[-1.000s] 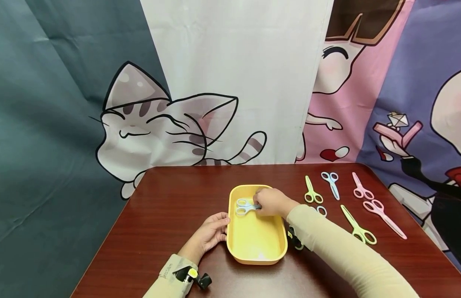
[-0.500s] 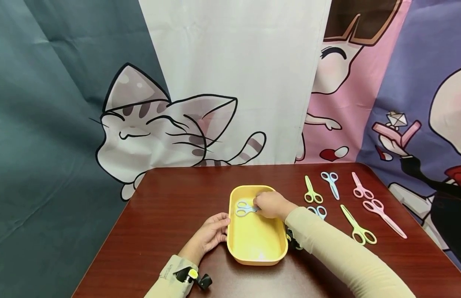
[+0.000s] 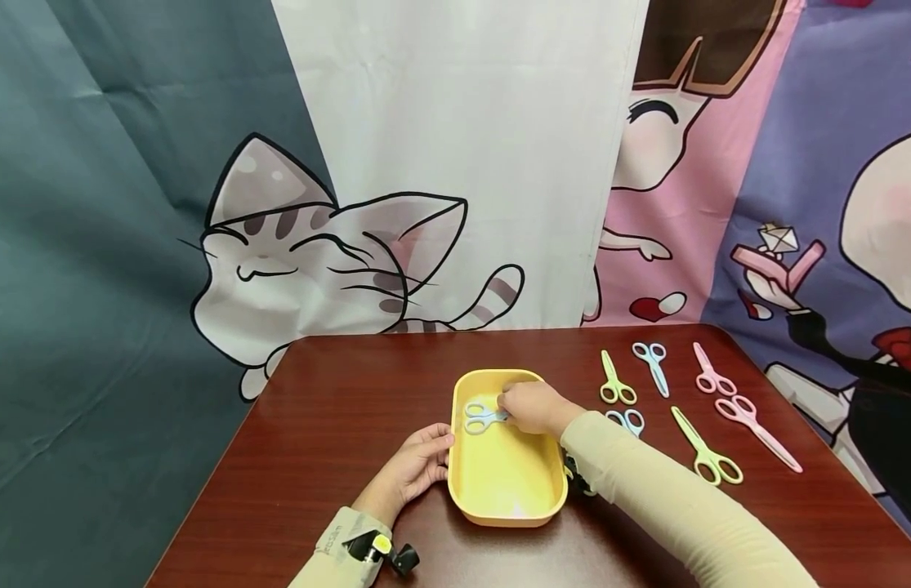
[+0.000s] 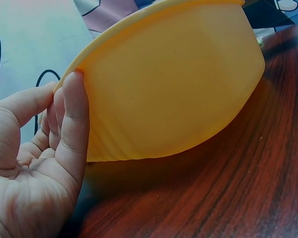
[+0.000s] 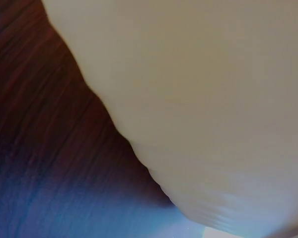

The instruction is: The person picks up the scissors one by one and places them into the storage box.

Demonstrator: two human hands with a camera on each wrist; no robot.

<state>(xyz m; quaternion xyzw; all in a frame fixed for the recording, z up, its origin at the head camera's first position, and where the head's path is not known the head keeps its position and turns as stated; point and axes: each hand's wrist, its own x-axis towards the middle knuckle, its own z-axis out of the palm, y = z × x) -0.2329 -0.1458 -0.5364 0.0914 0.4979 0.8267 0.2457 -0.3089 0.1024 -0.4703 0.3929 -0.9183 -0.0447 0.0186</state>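
While the left hand (image 3: 414,467) pinches the yellow plastic tray (image 3: 510,490) by its rim, thumb against index finger, the right hand (image 3: 532,407) reaches inside, its curled fingers holding light-blue scissors (image 3: 493,417) by the blade end, handles pointing left. Farther right, green scissors (image 3: 701,445), pink scissors (image 3: 756,426) and blue scissors (image 3: 658,374) lie on the reddish-brown table (image 3: 337,408), before a cartoon-cat backdrop (image 3: 279,261).

I'd call this a makeshift filming corner: a creased, cartoon-printed cloth (image 3: 462,122) hangs beyond the hands (image 3: 417,464), behind the wood-grain surface (image 3: 337,408), and a black device (image 3: 406,560) sits by the left cuff (image 3: 336,549).
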